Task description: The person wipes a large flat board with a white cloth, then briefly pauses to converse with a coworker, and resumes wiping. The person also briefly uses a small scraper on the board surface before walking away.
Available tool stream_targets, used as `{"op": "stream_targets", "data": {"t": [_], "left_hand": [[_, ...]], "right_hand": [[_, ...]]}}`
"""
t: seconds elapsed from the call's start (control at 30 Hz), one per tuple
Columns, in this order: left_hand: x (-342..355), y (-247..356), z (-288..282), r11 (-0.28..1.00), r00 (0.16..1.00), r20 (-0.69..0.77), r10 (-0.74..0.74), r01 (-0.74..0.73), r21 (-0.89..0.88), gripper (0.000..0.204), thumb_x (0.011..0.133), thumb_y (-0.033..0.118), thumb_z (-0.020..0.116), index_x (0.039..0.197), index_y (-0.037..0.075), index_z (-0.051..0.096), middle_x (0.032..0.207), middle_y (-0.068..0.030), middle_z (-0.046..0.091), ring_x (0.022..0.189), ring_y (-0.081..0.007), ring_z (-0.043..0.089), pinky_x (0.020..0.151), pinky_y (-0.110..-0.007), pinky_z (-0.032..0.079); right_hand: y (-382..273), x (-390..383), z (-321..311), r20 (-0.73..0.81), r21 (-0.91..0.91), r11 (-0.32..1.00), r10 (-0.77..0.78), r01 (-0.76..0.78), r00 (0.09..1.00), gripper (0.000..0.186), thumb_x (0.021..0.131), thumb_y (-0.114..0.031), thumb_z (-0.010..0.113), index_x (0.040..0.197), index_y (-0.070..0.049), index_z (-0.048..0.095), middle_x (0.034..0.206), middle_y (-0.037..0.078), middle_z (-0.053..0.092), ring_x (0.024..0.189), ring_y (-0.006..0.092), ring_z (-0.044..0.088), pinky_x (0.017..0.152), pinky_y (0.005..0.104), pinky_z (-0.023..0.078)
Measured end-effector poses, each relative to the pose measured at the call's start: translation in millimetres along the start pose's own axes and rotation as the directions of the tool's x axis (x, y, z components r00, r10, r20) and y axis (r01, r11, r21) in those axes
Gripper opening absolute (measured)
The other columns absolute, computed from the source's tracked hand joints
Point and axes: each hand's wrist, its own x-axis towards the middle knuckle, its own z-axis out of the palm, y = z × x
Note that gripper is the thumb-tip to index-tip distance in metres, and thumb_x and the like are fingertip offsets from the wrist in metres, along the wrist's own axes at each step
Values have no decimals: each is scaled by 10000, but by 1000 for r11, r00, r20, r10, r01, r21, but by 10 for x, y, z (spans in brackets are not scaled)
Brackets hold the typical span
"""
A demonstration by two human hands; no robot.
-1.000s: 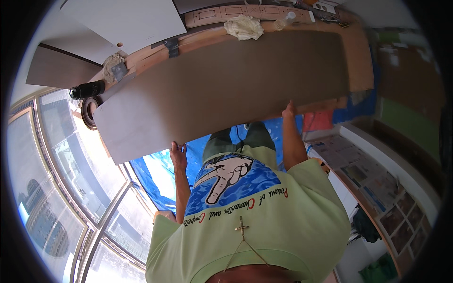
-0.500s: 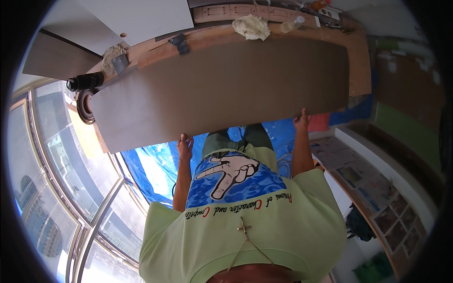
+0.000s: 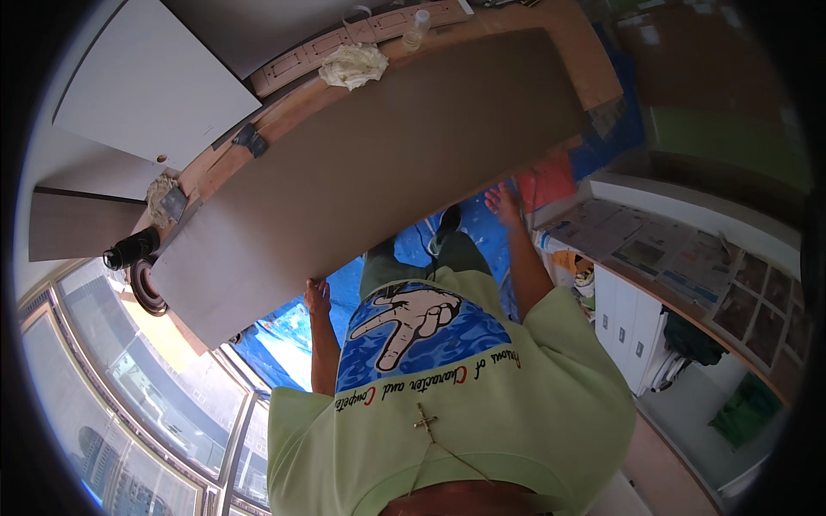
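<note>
A long, flat, grey-brown panel (image 3: 370, 163) lies across the wooden workbench (image 3: 594, 69), slanting from lower left to upper right. My left hand (image 3: 317, 297) is at its near edge, fingertips against the rim, with part of the grip hidden by the edge. Just off the same edge, farther right, my right hand (image 3: 504, 206) is empty with its fingers apart. Along the far side of the panel sit a crumpled cream cloth (image 3: 354, 66), a clear bottle (image 3: 416, 31) and a dark folded piece (image 3: 250, 140).
At the panel's left end are a black cylinder (image 3: 131, 248), a round brown tin (image 3: 148, 288) and a rag (image 3: 161, 198) with a grey pad. Blue sheeting (image 3: 344, 311) covers the floor. A paper-covered counter (image 3: 637, 245) stands at right, windows (image 3: 163, 404) at left.
The view has turned, so the panel looks more slanted. My right hand has come off the panel's edge and its fingers have opened. My left hand stays at the edge.
</note>
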Motion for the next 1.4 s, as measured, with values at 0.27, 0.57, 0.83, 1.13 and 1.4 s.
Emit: {"op": "stream_targets", "data": {"t": [0.27,0.57,0.83,1.13,1.4], "left_hand": [[-180,-230,948,639,736,-69,674,-534,553,459,938,215,599,1257,-96,489,1197,-187,595,1051,-263,587,841,-427,485],[-2992,-2459,4613,766,519,846,121,-591,253,752,1055,626,387,1550,62,325,1556,-152,391,1461,-358,389,1199,-541,312],[-4763,-4171,5978,840,2,881,-474,-301,452,828,1039,696,303,1583,72,288,1605,-138,335,1453,-355,396,1193,-535,320],[-6215,-5370,7197,822,-225,792,-568,-197,534,894,991,775,223,1640,161,189,1679,-76,241,1541,-336,238,1249,-534,202],[-6502,-6959,8582,733,-534,742,-406,-675,-84,768,1010,681,403,1587,175,376,1635,-95,374,1543,-299,283,1242,-573,148]], "right_hand": [[-806,-625,-482,491,768,612,-371,-190,788,848,952,-776,417,1512,-140,421,1485,162,473,1414,386,428,1195,583,309],[-1848,-901,-1017,535,166,778,-587,606,607,769,1037,-669,356,1586,-131,346,1602,171,370,1483,375,354,1208,545,273],[-2977,-938,-2340,145,-295,144,-970,945,193,531,1080,-449,383,1500,-148,503,1572,172,434,1458,407,381,1206,564,250],[-3744,-104,-3754,-196,-620,116,-981,776,-10,611,1089,-458,379,1612,-147,319,1605,154,398,1423,386,435,1162,539,349],[-4464,1314,-4929,-150,757,463,-563,461,813,761,1035,-659,349,1624,-183,270,1631,137,332,1490,357,342,1188,547,319]]}}
